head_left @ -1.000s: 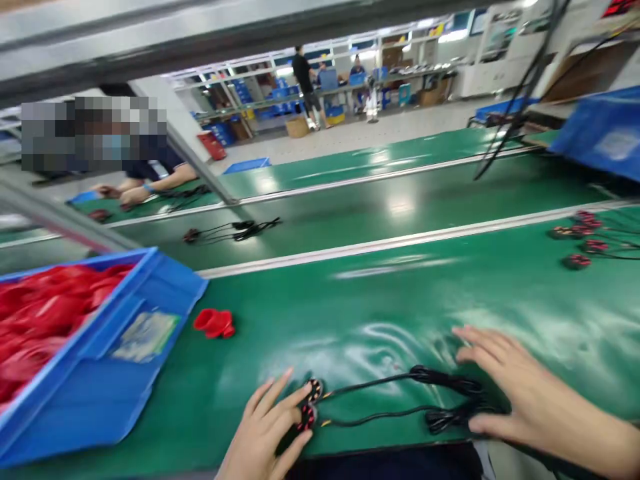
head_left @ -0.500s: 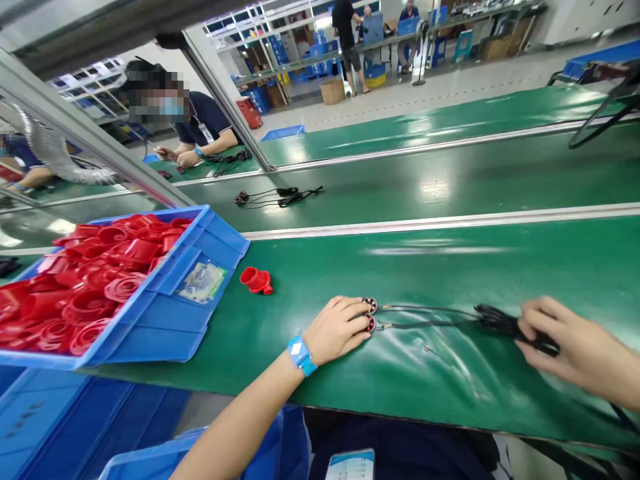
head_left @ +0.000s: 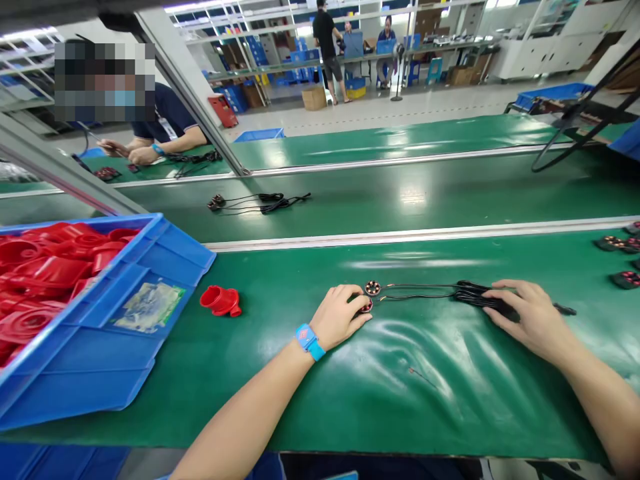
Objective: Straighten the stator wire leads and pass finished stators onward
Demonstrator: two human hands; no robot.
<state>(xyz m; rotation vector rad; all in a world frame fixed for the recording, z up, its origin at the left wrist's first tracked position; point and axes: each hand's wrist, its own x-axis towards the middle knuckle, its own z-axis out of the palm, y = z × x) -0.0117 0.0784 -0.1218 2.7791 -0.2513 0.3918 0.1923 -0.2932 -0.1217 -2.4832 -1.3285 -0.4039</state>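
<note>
My left hand rests on the bench, fingers curled over one disc; whether they pinch it I cannot tell. The second disc lies just beside my fingertips. My right hand lies nearly flat on the bundle, pressing, not clasping. Two wires run between (a little slack). I judge that light, level pressure from both hands suits best, so the wires lie straight and untwisted.
</note>
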